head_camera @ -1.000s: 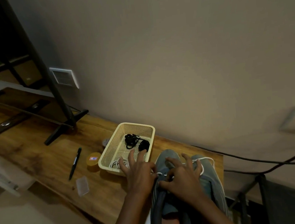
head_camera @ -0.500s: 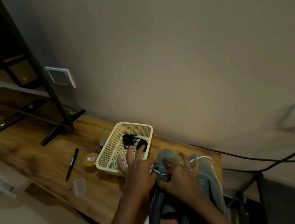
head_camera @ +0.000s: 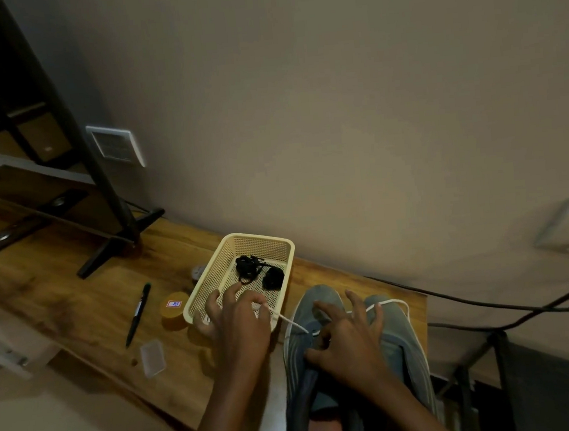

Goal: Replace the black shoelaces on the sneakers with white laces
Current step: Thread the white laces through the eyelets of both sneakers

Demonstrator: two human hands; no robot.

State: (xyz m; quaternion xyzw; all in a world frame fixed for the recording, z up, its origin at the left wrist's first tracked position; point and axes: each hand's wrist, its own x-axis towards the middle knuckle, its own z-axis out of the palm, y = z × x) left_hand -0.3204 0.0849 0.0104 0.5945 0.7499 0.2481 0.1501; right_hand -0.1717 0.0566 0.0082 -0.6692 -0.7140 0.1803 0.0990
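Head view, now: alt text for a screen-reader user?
A person's left hand pinches a white lace, taut from a grey sneaker that the right hand rests on. Behind, on a wooden table, a cream basket holds bundled black laces.

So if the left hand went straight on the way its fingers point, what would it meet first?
The left hand would probably meet the black laces in the basket; depth is unclear.
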